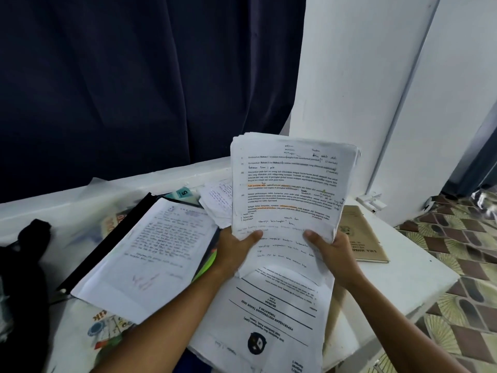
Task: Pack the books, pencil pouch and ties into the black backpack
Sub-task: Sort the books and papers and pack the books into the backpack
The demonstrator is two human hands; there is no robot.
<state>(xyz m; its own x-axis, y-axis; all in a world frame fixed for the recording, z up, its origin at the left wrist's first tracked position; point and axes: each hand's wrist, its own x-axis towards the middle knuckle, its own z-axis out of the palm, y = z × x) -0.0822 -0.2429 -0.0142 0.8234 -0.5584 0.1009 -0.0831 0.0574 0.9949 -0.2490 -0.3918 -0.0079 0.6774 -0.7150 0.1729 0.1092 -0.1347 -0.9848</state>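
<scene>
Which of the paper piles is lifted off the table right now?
The stack of printed question sheets with orange highlighting: left hand and right hand grip its lower edge, holding it upright. The handwritten page and the exam paper lie flat.

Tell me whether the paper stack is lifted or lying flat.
Lifted: both hands, left and right, hold the paper stack tilted above the table.
</scene>
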